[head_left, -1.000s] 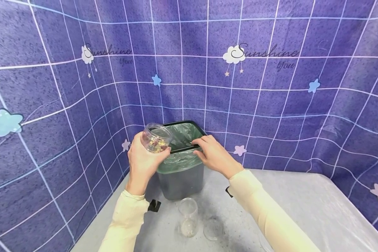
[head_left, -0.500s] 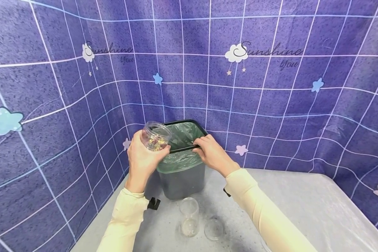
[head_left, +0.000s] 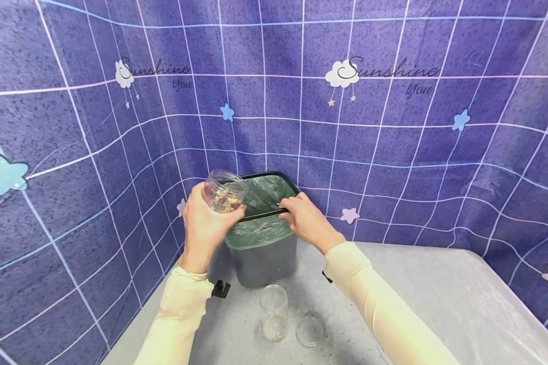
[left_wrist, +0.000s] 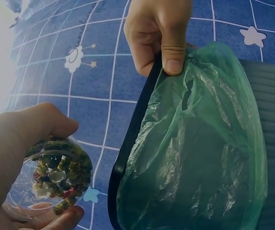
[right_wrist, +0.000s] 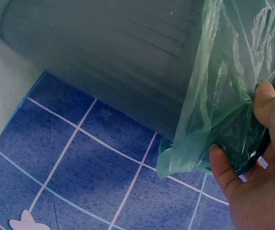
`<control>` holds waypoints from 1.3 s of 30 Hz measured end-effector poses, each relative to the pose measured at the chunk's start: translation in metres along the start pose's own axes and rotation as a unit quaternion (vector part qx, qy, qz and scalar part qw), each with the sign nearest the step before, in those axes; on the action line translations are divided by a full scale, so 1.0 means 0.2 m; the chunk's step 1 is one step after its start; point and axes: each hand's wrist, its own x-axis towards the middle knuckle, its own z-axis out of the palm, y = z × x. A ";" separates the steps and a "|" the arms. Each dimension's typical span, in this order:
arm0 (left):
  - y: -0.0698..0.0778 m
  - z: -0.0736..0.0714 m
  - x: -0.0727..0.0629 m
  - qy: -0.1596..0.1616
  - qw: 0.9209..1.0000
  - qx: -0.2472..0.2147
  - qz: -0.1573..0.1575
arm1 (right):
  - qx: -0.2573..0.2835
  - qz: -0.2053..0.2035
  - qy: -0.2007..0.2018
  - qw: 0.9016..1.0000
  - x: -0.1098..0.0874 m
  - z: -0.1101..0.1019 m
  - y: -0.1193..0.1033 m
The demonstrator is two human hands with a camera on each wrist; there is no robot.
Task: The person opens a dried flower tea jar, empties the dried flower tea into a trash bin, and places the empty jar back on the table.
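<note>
In the head view, my left hand [head_left: 203,230] holds a clear plastic jar [head_left: 228,183] above the left side of the bin's rim. The lidless jar leans, and mixed dried pieces in yellow, green, red and white [left_wrist: 56,179] lie inside it, seen close up in the left wrist view. A grey waste bin [head_left: 265,266] stands below, lined with a green bag [head_left: 260,234] folded over its black rim [head_left: 269,215]. My right hand [head_left: 308,219] grips that rim at the right front corner, its thumb [left_wrist: 173,64] over the bag in the left wrist view.
On the grey table [head_left: 406,284], a clear container [head_left: 274,332] stands in front of the bin, with a round clear lid [head_left: 310,330] at its right. Purple grid-patterned cloth [head_left: 370,147] hangs close behind the bin and along the left.
My right fingers have closed onto the bin's rim from a looser hold. The jar in my left hand has risen slightly in view and stays over the bin's left side.
</note>
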 end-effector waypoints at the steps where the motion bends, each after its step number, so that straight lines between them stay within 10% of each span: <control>1: 0.00 0.00 0.00 0.000 1.000 0.001 0.001 | -0.002 -0.001 0.000 1.000 0.00 0.00 0.00; 39: 0.07 0.02 0.19 -0.057 0.996 0.050 0.040 | -0.030 0.001 -0.010 0.999 0.01 0.00 0.00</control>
